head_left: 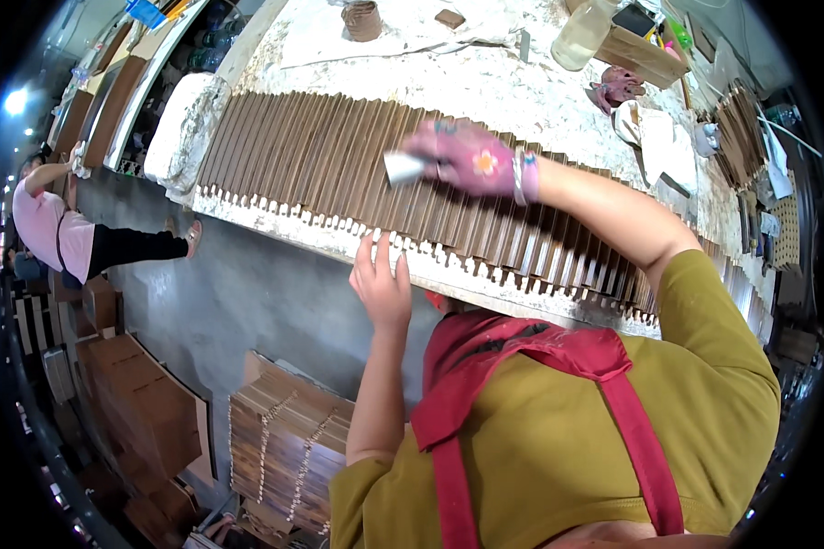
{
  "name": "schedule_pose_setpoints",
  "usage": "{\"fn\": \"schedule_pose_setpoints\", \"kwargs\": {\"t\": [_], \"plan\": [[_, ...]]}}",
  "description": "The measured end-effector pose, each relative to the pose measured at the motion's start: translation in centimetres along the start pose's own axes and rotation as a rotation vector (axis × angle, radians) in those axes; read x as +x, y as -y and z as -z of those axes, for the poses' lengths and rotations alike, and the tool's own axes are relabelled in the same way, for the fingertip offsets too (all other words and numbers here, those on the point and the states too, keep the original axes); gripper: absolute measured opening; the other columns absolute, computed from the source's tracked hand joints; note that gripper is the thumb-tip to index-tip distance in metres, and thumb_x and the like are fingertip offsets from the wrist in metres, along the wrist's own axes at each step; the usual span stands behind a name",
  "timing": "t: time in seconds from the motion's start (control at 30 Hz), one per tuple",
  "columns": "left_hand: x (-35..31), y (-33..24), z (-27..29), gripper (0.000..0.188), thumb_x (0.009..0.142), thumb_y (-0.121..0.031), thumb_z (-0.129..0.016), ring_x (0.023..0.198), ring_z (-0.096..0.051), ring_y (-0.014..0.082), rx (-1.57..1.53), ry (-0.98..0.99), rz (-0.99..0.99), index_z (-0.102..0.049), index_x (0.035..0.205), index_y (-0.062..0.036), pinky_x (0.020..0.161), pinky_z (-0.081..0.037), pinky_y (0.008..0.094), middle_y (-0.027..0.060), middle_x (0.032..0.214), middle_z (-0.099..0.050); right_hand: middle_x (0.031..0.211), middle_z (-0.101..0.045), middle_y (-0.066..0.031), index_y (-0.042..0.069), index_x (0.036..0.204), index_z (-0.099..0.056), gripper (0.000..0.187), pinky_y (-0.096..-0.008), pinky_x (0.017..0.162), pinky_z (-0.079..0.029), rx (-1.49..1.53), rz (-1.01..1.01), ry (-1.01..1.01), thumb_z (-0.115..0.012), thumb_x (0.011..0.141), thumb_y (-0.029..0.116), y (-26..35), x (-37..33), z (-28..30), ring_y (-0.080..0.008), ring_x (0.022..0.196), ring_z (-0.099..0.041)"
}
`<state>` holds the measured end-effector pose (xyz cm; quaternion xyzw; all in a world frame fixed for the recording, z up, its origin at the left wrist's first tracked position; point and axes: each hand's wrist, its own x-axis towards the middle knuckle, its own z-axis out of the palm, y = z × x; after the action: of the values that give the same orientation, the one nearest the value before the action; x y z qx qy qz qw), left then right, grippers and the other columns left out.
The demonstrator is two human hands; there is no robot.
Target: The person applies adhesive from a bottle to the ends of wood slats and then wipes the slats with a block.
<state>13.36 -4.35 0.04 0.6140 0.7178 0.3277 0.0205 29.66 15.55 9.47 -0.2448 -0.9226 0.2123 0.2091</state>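
Observation:
A long row of narrow brown wooden strips (339, 151) lies side by side across the worktable, their pale, peg-like ends lined up along its near edge. My right hand (471, 160), in a pink glove with a flower patch, is over the middle of the row. It grips a flat, pale grey, scraper-like piece (403, 168) whose lower end is at the strips; its exact kind is unclear. My bare left hand (381, 279) rests at the near edge with fingers stretched out, its fingertips at the strip ends.
A white-wrapped block (186, 128) stands at the row's left end. Toward the far side are a brown tub (362, 20), a cloudy plastic bottle (583, 35) and a cardboard box (645, 59). Stacked boards (288, 439) stand on the floor. A person in pink (64, 224) works at left.

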Motion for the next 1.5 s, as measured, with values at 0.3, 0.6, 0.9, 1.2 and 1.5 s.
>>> {"fn": "schedule_pose_setpoints", "kwargs": {"t": [0.3,0.6,0.9,1.2,1.5], "plan": [[-0.3,0.5,-0.4,0.044,0.085,-0.017,-0.064,0.122,-0.048,0.0302,0.003,-0.029,-0.003,-0.056,0.128,-0.0068,0.098,-0.035,0.0437,0.0135,0.135,-0.048,0.111,-0.06,-0.008,0.016,0.123,-0.055,0.039,-0.0467,0.095,-0.039,-0.053,0.175,0.442,-0.061,0.085,0.023,4.7,-1.5,1.3,-0.0242,0.107,-0.058],[-0.5,0.4,-0.3,0.048,0.085,-0.008,-0.065,0.122,-0.047,0.0371,-0.08,-0.059,-0.017,-0.051,0.13,0.0006,0.098,-0.038,0.0443,0.0199,0.135,-0.047,0.101,-0.061,-0.0071,0.013,0.12,-0.057,0.036,-0.042,0.087,-0.047,-0.089,0.272,0.305,-0.061,0.086,0.022,3.4,-2.6,1.1,-0.0249,0.094,-0.062],[-1.2,-2.5,-0.7,0.058,0.082,-0.01,-0.069,0.12,-0.048,0.0383,-0.09,-0.006,0.06,-0.044,0.134,0.0008,0.096,-0.041,0.0448,0.0209,0.13,-0.05,0.094,-0.062,-0.0103,0.012,0.116,-0.056,0.028,-0.04,0.069,-0.053,-0.194,-0.275,0.335,-0.06,0.088,0.013,-0.1,-1.2,3.1,-0.0255,0.079,-0.064],[-1.2,-1.8,-1.1,0.056,0.085,-0.021,-0.068,0.119,-0.051,0.0329,-0.042,0.004,0.032,-0.049,0.135,-0.0042,0.095,-0.039,0.0427,0.0173,0.129,-0.052,0.103,-0.061,-0.011,0.013,0.118,-0.055,0.033,-0.042,0.077,-0.052,-0.216,-0.056,0.172,-0.062,0.086,0.014,-2.9,-1.7,2.1,-0.0274,0.092,-0.063],[-1.6,-2.2,-1.9,0.059,0.083,-0.025,-0.069,0.119,-0.05,0.0299,-0.002,-0.047,0.02,-0.049,0.135,-0.0054,0.097,-0.037,0.0415,0.0162,0.131,-0.051,0.102,-0.062,-0.0081,0.016,0.125,-0.055,0.036,-0.0348,0.073,-0.054,-0.105,-0.085,0.087,-0.06,0.089,0.017,-5.9,-1.0,4.3,-0.0222,0.083,-0.064]]}}
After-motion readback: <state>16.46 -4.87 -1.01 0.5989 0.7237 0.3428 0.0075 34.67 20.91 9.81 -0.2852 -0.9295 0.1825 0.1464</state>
